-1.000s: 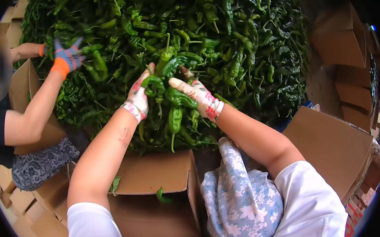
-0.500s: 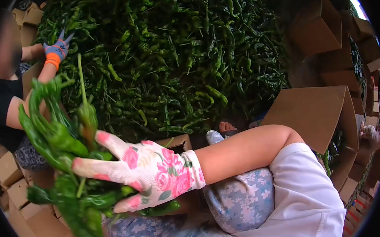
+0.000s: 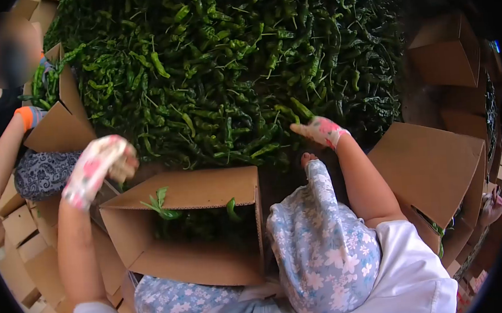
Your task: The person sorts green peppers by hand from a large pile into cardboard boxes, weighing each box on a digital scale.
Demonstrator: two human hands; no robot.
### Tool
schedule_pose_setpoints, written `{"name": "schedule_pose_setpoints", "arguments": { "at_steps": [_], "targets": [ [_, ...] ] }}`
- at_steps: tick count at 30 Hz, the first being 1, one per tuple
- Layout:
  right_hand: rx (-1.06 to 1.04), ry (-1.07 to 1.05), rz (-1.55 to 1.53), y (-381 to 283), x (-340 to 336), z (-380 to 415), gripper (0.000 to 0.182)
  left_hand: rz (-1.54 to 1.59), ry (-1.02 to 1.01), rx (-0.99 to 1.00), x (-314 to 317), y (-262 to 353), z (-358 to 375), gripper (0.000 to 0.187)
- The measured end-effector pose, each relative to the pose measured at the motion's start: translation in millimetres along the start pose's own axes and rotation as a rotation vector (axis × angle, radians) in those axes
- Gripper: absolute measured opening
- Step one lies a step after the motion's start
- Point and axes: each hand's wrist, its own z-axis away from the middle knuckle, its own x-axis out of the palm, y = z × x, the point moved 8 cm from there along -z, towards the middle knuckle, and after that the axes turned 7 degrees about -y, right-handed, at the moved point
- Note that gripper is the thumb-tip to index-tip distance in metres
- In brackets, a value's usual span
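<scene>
My left hand (image 3: 101,167), in a white glove with pink flowers, is raised beside the left edge of an open cardboard box (image 3: 189,265). Its fingers are loosely curled and slightly blurred, with nothing visible in them. At the near edge of a large heap of green peppers (image 3: 212,101), my right hand (image 3: 322,132) reaches out in a matching glove. Its fingers point left, just under a yellowish-green pepper (image 3: 301,107); no held pepper shows. Inside the box in front of me, peppers lie in shadow, and a leafy green sprig (image 3: 161,204) hangs at its flap.
Another person in orange-cuffed gloves (image 3: 31,116) is at the left, by a carton (image 3: 60,129) holding peppers. A flapped carton (image 3: 423,156) stands close on my right, another box (image 3: 447,55) behind it. Flattened and stacked cardboard lies at lower left. My knees flank the middle box.
The bunch of peppers in my right hand is gone from it; that hand has swung right to the heap. My left hand and the middle box have come into view.
</scene>
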Motion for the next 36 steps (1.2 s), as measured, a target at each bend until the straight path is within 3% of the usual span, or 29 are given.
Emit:
{"name": "schedule_pose_setpoints", "arguments": {
  "at_steps": [1, 2, 3, 5, 6, 7, 8, 9, 11, 14, 15, 17, 18, 23, 26, 29, 30, 34, 36],
  "targets": [
    [0.055, -0.098, -0.135, 38.8, 23.4, -21.5, 0.071, 0.419, -0.172, -0.167, -43.5, -33.2, -58.7, 0.038],
    [0.179, -0.132, -0.203, 61.3, 37.0, -29.2, 0.073, 0.423, -0.171, -0.177, -114.6, -97.5, -90.2, 0.038],
    [0.299, -0.167, -0.272, 78.2, 47.7, -34.8, 0.075, 0.587, -0.543, -0.520, -116.9, -126.3, -153.7, 0.051],
    [0.365, -0.216, -0.391, 94.6, 66.7, -43.3, 0.081, -0.661, 0.298, -0.775, -94.8, -107.7, -143.6, 0.071],
    [0.280, -0.057, -0.329, 95.2, 66.8, -47.2, 0.085, -0.663, 0.294, -0.781, -112.9, -137.0, -169.8, 0.071],
    [0.191, 0.100, -0.261, 89.4, 62.5, -51.9, 0.090, -0.578, 0.319, -0.714, -142.0, -183.3, -214.7, 0.077],
    [0.231, 0.078, -0.393, 71.0, 62.8, -37.7, 0.102, -0.499, 0.338, -0.649, -158.0, -211.3, -240.0, 0.086],
    [0.246, 0.080, -0.396, 74.6, 72.4, -48.7, 0.102, -0.550, 0.706, -0.662, -134.9, -188.8, -212.8, 0.086],
    [0.190, 0.262, -0.560, 85.2, 87.2, -67.2, 0.111, 0.169, 0.739, -0.408, -77.1, -182.2, -195.3, 0.092],
    [0.032, 0.038, -1.040, 16.7, 97.0, -59.4, 0.119, 0.453, 0.547, -0.198, -20.9, -141.3, -202.3, 0.089],
    [-0.081, -0.016, -1.168, 4.1, 98.2, -68.0, 0.121, 0.456, 0.547, -0.198, -15.2, -137.5, -200.0, 0.089],
    [-0.045, 0.056, -1.183, -0.4, 103.3, -73.5, 0.114, 0.422, 0.389, -0.049, 3.8, -113.2, -206.9, 0.090],
    [-0.024, -0.030, -1.140, 1.5, 107.4, -83.7, 0.117, 0.428, 0.348, -0.039, 4.1, -111.2, -208.5, 0.094],
    [-0.094, -0.230, -0.914, -52.2, 103.1, -76.8, 0.121, 0.474, 0.235, -0.115, 29.6, -93.2, -204.6, 0.097],
    [-0.133, -0.262, -1.059, -64.8, 100.2, -71.5, 0.118, 0.791, -0.084, 0.036, 44.9, -93.5, -228.2, 0.084],
    [-0.142, -0.380, -1.150, -81.9, 103.2, -69.0, 0.115, 0.708, 0.087, -0.064, 58.3, -87.7, -227.3, 0.074],
    [-0.180, -0.402, -1.172, -84.7, 102.9, -72.8, 0.115, 0.682, 0.173, 0.023, 57.6, -82.8, -226.5, 0.066],
    [-0.375, -0.301, -1.100, -115.1, 74.6, -29.2, 0.115, 0.718, 0.123, 0.074, 65.8, -58.6, -191.1, 0.053],
    [-0.499, -0.336, -1.007, -153.5, 50.2, 13.9, 0.113, 0.708, 0.142, 0.268, 59.8, -31.3, -157.3, 0.045]
  ]
}}
